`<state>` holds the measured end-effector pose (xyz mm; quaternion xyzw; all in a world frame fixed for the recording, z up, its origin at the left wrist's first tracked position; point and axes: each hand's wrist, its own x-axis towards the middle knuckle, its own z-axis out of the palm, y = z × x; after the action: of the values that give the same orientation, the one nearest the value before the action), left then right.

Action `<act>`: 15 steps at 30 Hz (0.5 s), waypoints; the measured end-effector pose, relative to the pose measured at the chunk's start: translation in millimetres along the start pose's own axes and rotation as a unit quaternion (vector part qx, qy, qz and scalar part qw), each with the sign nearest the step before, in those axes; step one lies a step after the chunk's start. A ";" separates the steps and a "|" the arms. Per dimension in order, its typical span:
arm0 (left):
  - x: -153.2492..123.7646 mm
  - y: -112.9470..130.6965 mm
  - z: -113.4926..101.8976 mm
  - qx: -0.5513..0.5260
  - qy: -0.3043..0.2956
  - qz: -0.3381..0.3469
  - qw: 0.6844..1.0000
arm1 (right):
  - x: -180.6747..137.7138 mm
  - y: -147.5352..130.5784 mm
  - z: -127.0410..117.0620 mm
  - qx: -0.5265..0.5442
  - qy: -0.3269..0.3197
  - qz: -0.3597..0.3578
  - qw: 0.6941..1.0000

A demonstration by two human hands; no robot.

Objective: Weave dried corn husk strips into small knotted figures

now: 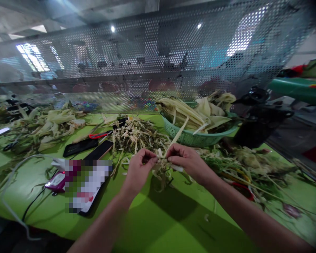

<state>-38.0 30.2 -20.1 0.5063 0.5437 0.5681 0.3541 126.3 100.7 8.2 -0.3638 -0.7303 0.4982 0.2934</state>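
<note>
My left hand (139,169) and my right hand (186,160) meet over the green table, pinching a small knotted bundle of corn husk strips (162,172) between them. From the right fingers one long pale strip (179,133) sticks up and away. Loose strip ends hang below the fingertips, over the hands' shadow. Just beyond lies a heap of small knotted husk pieces (137,135). Behind my right hand stands a green plastic basket (195,138) piled with corn husks (185,114). Details of the knot are partly covered by the fingers.
Left are a phone (101,151), a black case (80,147), a red-handled cutter (100,135), a purple device (57,182) and a white cable (9,182). Husk scraps (252,161) cover the right side. A perforated metal screen (137,59) closes off the back.
</note>
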 end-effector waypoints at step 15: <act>-2.6 8.8 0.9 -0.051 -0.041 0.064 0.996 | 0.5 6.9 -1.4 -0.154 0.016 -0.070 0.985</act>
<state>-35.3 26.6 -12.1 0.5440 0.4659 0.5953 0.3642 128.7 103.5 2.2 -0.3605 -0.8171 0.3523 0.2798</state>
